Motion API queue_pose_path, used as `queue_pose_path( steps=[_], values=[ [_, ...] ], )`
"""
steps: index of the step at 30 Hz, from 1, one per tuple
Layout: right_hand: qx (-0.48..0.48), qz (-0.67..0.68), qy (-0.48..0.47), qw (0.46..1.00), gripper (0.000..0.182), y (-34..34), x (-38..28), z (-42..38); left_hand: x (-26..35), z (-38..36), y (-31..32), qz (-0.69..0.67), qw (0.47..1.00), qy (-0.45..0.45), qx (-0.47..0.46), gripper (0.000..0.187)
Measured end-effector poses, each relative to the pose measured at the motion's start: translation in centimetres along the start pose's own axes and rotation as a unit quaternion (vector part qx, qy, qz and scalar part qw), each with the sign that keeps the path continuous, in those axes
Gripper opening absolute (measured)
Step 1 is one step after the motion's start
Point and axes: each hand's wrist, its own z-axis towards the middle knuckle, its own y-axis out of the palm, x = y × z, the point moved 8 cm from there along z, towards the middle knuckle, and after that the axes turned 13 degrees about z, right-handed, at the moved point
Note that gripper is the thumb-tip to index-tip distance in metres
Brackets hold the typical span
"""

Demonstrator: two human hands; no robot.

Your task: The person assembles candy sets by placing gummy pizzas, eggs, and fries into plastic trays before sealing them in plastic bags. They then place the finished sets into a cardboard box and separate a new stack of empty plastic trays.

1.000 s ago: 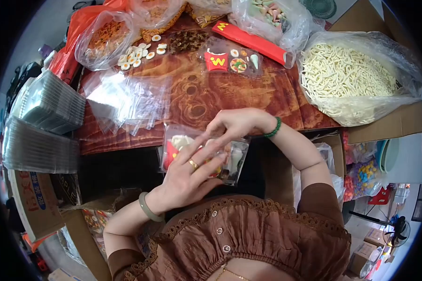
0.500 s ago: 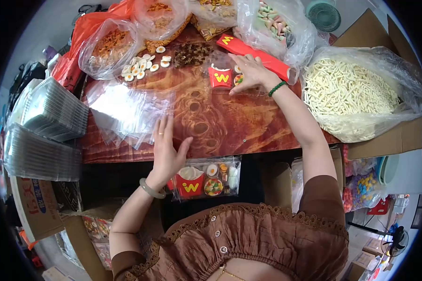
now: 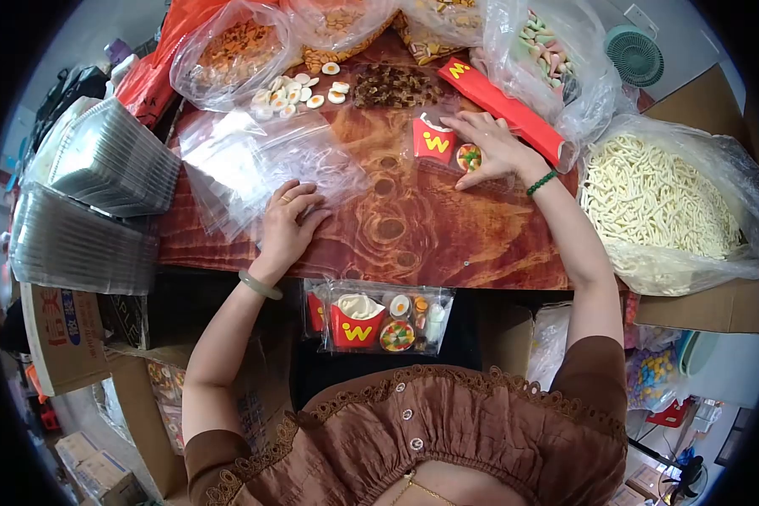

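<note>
My left hand [image 3: 288,223] rests at the near edge of a spread of clear plastic bags [image 3: 253,169], its fingers curled and gathered; what they hold, if anything, is too small to tell. At the right, my right hand [image 3: 493,152] spans a clear tray with thumb and fingers around it. In that tray are a red fries carton [image 3: 434,139] with a yellow mark and a small round pizza candy [image 3: 469,157]; the hand hides the rest. Filled clear packs [image 3: 358,320] with a red carton, egg, pizza and other candies lie in front of my body.
Egg candies [image 3: 291,94], brown candies [image 3: 392,85] and a long red stack of cartons [image 3: 506,105] lie at the back. Stacked clear trays [image 3: 114,160] stand left. A bag of pale fries candy [image 3: 658,194] sits in a box at right. Bags of candy line the back.
The view has shifted, so the table things appear further right. My left hand has gone from spread fingers to curled ones at the clear bags. My right hand stays over the tray.
</note>
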Motion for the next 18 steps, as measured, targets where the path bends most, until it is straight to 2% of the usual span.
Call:
queue_pose_path(
  steps=[2, 4, 5, 7, 8, 10, 14, 16, 18],
  values=[
    [0.001, 0.01, 0.013, 1.0, 0.116, 0.5, -2.0, 0.0, -0.3, 0.1, 0.2, -0.004, 1.0, -0.003, 0.019, 0.029],
    [0.026, 0.017, 0.027, 0.999, 0.11, 1.1, -2.8, -0.3, 0.2, 0.1, -0.7, 0.009, 0.995, 0.02, 0.093, 0.026],
    [0.026, 0.016, 0.029, 0.999, 0.11, 1.4, -3.2, -0.4, 0.3, 0.2, -0.6, 0.007, 0.995, 0.021, 0.092, 0.026],
    [0.04, 0.017, 0.05, 0.998, 0.109, 1.7, -3.5, -0.6, -1.8, 0.0, 0.0, -0.068, 0.988, -0.126, 0.061, 0.026],
    [0.04, 0.018, 0.053, 0.998, 0.109, 2.2, -3.4, -0.5, -1.6, 0.2, 0.0, -0.069, 0.988, -0.125, 0.059, 0.026],
    [0.089, 0.01, 0.047, 0.995, 0.106, 2.4, -3.8, -0.3, -1.9, 0.4, 0.6, -0.17, 0.967, -0.188, 0.03, 0.025],
    [0.112, 0.014, 0.055, 0.992, 0.103, 2.5, -4.4, -0.4, 0.2, 0.8, -0.6, -0.075, 0.989, -0.128, 0.016, 0.023],
    [0.13, 0.015, 0.044, 0.99, 0.1, 2.3, -4.7, -0.4, 1.4, 1.1, -0.5, -0.018, 0.999, -0.023, -0.036, 0.027],
    [0.126, 0.021, 0.037, 0.991, 0.098, 2.0, -5.1, -0.9, -0.6, 0.9, 0.5, -0.052, 0.997, -0.053, -0.026, 0.028]
  ],
)
